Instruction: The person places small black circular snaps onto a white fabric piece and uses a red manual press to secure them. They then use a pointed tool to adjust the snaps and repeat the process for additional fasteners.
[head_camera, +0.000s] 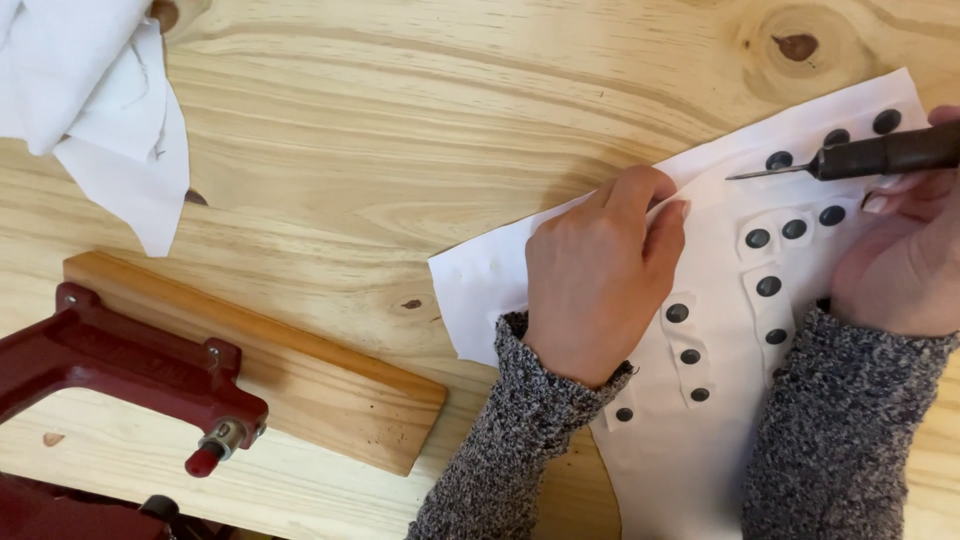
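White fabric (700, 440) studded with black snap buttons (768, 286) lies flat on the wooden counter (400, 150). The left hand (600, 280) presses it down, fingers curled at its upper edge. The right hand (905, 265) grips a dark-handled awl (880, 155), tip just above the cloth. A red press (130, 370) on its wooden base (330, 385) stands to the left, white cloth (90, 90) beyond.

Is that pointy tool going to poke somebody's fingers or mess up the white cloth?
It might. The awl in the right hand points its sharp tip toward the left hand, whose fingertips press the white fabric close by, so a slip could prick them. The tip could also pierce the fabric in the wrong spot, off from the black snaps. If the left hand lifts, the fabric may shift on the wooden table.
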